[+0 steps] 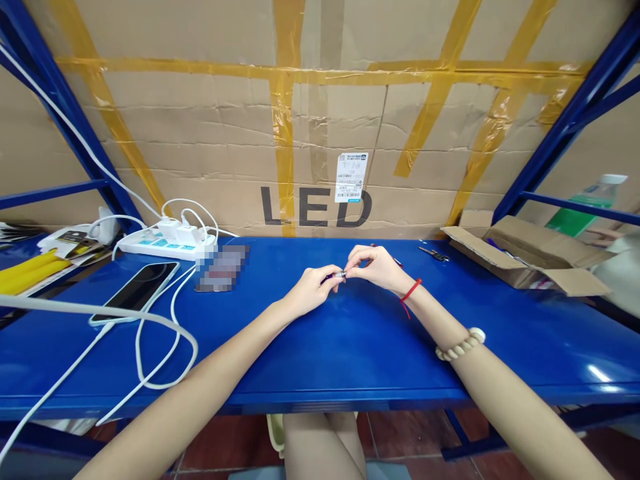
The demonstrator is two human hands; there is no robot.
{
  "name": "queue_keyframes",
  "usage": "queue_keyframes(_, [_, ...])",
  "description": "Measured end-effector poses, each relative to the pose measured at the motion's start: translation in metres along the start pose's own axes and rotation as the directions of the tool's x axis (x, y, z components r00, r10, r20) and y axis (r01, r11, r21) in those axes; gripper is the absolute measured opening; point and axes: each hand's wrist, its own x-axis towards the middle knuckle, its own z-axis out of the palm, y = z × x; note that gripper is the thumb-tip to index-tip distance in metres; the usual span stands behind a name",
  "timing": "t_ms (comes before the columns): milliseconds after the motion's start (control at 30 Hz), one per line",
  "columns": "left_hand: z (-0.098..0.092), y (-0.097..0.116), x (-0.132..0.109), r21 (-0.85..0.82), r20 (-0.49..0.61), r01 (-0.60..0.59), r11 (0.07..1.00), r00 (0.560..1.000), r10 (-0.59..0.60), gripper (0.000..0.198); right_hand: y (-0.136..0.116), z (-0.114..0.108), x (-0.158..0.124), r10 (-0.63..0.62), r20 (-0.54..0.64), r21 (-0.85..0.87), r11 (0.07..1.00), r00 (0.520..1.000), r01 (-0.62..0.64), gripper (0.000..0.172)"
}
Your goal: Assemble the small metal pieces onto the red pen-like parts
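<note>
Over the middle of the blue table, both hands meet at a small dark pen-like item point(332, 275) with a clear and silver end. My left hand point(313, 288) is closed around its dark part, thumb and fingers pressed together. Fingertips of my right hand point(374, 267) pinch the silver end, where the two hands nearly touch. Another thin dark item point(395, 262) lies partly hidden just behind my right hand. A red string and a beaded bracelet are on my right wrist and forearm.
The blue table point(340, 353) holds a phone point(135, 290), white cables, a power strip point(165, 247) and a blurred flat item point(223, 269) at left. Keys point(434, 254) and an open cardboard box point(520, 257) are at right. A large cardboard sheet point(215, 147) stands behind. Someone's hand shows at far right.
</note>
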Motion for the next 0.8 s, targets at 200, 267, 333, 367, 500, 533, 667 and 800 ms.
queue_keyframes(200, [0.003, -0.008, 0.000, 0.076, -0.168, -0.020, 0.997, 0.985, 0.032, 0.018, -0.006, 0.008, 0.000, 0.141, -0.079, -0.011, 0.990, 0.987, -0.142, 0.022])
queue_keyframes(267, [0.004, -0.012, 0.000, 0.119, -0.207, -0.038, 0.992, 0.976, 0.062, 0.018, -0.008, 0.010, 0.000, 0.177, -0.095, -0.005, 0.984, 0.980, -0.179, 0.024])
queue_keyframes(333, [0.005, -0.016, 0.000, 0.165, -0.220, -0.052, 0.985, 0.971, 0.088, 0.019, -0.009, 0.012, 0.000, 0.218, -0.097, 0.005, 0.976, 0.971, -0.219, 0.025])
queue_keyframes(367, [0.005, -0.017, 0.000, 0.189, -0.221, -0.057, 0.980, 0.970, 0.099, 0.019, -0.010, 0.012, 0.000, 0.244, -0.094, 0.017, 0.970, 0.965, -0.243, 0.026])
queue_keyframes(500, [0.004, -0.016, -0.001, 0.246, -0.229, -0.079, 0.966, 0.964, 0.138, 0.020, -0.012, 0.013, -0.001, 0.365, -0.077, 0.105, 0.929, 0.928, -0.356, 0.031])
queue_keyframes(533, [0.004, -0.014, -0.001, 0.246, -0.224, -0.084, 0.966, 0.964, 0.140, 0.021, -0.012, 0.013, -0.001, 0.387, -0.072, 0.124, 0.918, 0.919, -0.376, 0.033])
queue_keyframes(667, [0.003, -0.011, 0.000, 0.210, -0.199, -0.082, 0.974, 0.972, 0.125, 0.026, -0.016, 0.014, -0.001, 0.461, -0.038, 0.152, 0.879, 0.886, -0.451, 0.038])
queue_keyframes(800, [0.003, -0.009, 0.002, 0.158, -0.212, -0.083, 0.984, 0.970, 0.116, 0.027, -0.015, 0.013, -0.001, 0.508, -0.029, 0.172, 0.851, 0.861, -0.496, 0.042])
